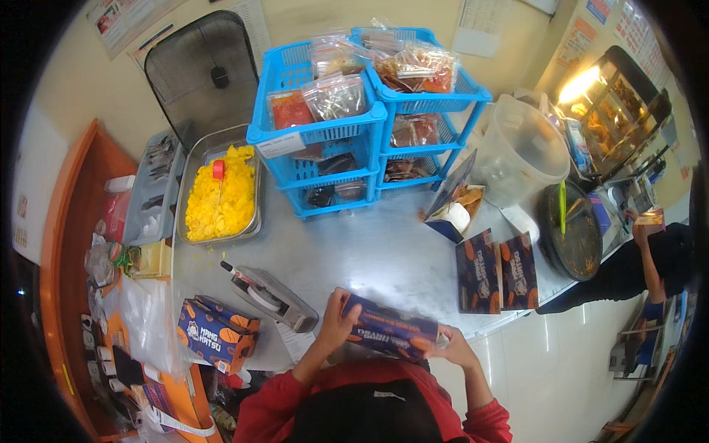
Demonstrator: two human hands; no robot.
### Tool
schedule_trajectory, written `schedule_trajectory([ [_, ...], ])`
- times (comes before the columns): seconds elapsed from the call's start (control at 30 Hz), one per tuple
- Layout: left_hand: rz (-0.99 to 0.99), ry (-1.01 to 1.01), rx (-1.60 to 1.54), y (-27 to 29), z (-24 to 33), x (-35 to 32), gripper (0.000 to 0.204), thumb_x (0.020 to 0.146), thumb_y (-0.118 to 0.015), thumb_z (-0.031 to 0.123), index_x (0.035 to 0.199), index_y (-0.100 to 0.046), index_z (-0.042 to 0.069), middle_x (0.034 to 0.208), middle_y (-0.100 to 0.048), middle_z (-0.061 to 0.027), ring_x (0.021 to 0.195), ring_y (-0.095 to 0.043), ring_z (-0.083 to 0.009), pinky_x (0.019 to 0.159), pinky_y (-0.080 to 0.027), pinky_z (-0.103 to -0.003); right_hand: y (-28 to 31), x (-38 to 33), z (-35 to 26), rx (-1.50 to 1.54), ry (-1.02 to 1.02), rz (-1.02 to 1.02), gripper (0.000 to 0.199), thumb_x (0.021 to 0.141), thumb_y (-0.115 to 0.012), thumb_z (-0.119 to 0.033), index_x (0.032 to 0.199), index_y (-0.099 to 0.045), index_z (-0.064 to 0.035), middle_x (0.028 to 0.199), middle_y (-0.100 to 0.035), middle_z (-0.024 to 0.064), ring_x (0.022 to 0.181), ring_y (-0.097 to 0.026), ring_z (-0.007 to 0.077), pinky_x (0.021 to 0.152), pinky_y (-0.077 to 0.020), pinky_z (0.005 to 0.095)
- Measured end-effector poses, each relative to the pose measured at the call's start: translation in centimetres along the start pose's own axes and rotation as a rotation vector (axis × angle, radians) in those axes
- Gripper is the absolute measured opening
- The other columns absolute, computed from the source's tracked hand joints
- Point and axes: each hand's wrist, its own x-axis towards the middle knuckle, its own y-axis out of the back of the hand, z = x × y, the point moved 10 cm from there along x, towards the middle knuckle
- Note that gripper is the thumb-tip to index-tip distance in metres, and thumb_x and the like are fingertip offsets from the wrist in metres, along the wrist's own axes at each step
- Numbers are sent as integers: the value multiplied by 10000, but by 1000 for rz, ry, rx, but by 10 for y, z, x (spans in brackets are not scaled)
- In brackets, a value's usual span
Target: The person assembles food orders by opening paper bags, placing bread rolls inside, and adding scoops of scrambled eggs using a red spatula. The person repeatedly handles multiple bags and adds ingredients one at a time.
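Observation:
A dark blue food box with orange print (391, 329) is held level between my two hands, close to my body at the table's near edge. My left hand (338, 319) grips its left end, fingers curled round it. At the right end, my right hand (452, 347) has its fingers closed on the box's edge. Just left of my left hand lies a grey tape dispenser (269, 297) with a black tip. Another blue and orange box (214, 336) sits left of that. Two similar boxes (478, 275) stand to the right.
Blue stacked baskets (317, 133) hold bagged sauces and packets. A glass tray (255, 214) of yellow food stands left of them. An opened box with food (452, 218), a clear bucket (521, 148) and a dark round pan (572, 244) are on the right. Another person (650, 258) stands far right.

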Motion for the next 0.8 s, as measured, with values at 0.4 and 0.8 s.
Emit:
schedule_trajectory([
  [0.4,-77,-17,178,-1,-2,9,295,917,-565,286,991,-445,26,868,-508,-95,825,-504,-172,751,-440,-318,-42,5,52,526,-290,-417,843,708,-795,-103,1403,-324,-26,1342,-458,99,1197,-472,190,1022,-382,318],
  [0.8,419,-326,976,-5,1,19,385,900,-568,348,1011,-547,-20,961,-590,-187,924,-576,-300,822,-447,-386,25,-6,-26,-930,-81,741,540,780,-704,-307,1198,-478,-52,982,-627,136,982,-577,232,879,-414,387],
])
